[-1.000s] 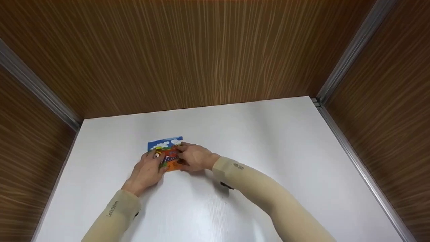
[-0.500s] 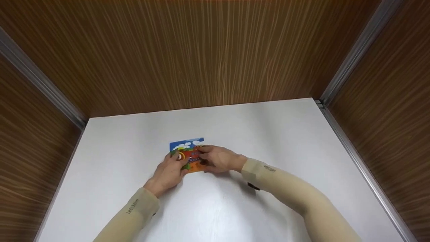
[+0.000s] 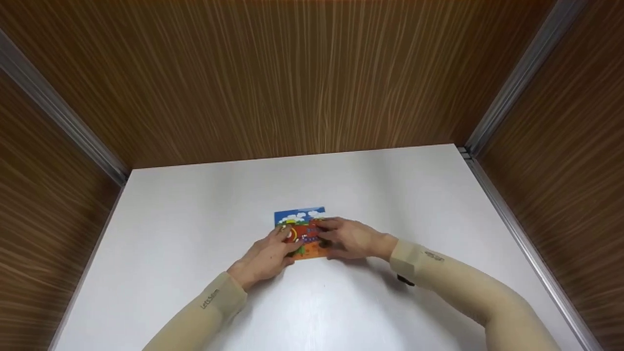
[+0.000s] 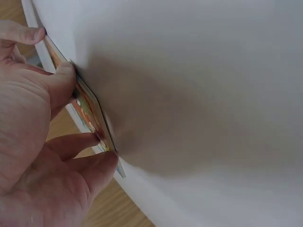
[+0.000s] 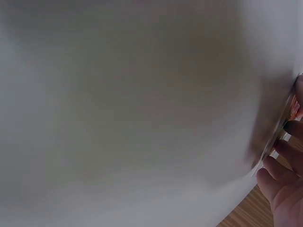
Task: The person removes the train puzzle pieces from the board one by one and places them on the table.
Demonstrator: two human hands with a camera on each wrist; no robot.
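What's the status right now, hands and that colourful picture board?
Left hand and right hand both press on the colourful picture board. Board lies flat on the white table. Nothing else near it.

Lay flat on the white table point(image 3: 195, 234), a small colourful picture board point(image 3: 303, 229), roughly midway between the table's left and right edges and nearer its front than the wooden back wall point(image 3: 292, 87). Showed a blue sky strip with white clouds along the edge farthest from the table's front, red and green patches with a yellow curve in the middle, and an orange band along the near edge. Looked thin in the left wrist view point(image 4: 90, 111), seen edge-on against the table. Partly covered from both sides by fingers; far blue edge left bare.
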